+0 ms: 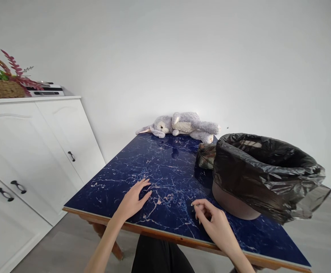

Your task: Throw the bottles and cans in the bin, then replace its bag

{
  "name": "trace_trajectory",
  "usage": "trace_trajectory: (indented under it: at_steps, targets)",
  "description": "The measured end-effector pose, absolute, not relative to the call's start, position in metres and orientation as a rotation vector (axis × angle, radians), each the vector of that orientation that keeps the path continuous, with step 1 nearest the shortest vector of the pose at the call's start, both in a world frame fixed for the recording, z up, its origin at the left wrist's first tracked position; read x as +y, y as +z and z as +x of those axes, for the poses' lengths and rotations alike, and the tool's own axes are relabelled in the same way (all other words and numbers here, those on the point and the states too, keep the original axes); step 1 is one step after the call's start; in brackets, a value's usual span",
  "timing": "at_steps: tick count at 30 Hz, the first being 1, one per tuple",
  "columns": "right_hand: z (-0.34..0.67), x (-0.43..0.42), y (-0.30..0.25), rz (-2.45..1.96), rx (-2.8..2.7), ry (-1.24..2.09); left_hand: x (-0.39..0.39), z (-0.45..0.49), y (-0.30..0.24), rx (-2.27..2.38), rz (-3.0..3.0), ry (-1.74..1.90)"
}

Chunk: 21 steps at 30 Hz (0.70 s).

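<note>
My left hand (134, 199) lies flat on the dark blue marbled table (165, 170), fingers stretched out and holding nothing. My right hand (211, 222) rests near the table's front edge with its fingers curled inward; nothing shows in them. Just right of that hand stands a bin (234, 203) lined with a black plastic bag (265, 170), its mouth open. A roll of dark bags (205, 155) lies behind the bin's left side. A grey plush rabbit (182, 126) lies on its side at the table's far edge against the wall.
A white cabinet (26, 151) with dark handles stands along the left. On its top sit a wicker basket with red foliage (4, 81) and a flat white device (44, 89). Grey floor shows at the right and below the table.
</note>
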State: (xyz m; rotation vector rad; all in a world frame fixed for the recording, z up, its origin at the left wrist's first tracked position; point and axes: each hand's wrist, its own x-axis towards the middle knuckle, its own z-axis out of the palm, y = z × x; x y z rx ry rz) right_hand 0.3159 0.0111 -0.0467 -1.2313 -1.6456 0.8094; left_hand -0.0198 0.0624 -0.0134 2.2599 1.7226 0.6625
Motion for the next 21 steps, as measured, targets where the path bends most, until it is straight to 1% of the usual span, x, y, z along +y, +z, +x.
trace_trajectory:
  at_steps: [13, 17, 21]
  targets:
    - [0.313, 0.012, -0.041, -1.251, -1.656, 0.864, 0.071, -0.013, -0.019, 1.752, 2.426, 0.670]
    - [0.312, 0.015, -0.045, -1.261, -1.668, 0.869, 0.087, 0.010, -0.021, 1.575, 2.533, 0.781]
    - [0.311, 0.017, -0.046, -1.251, -1.682, 0.867, 0.115, 0.048, -0.023, 1.423, 2.505, 0.902]
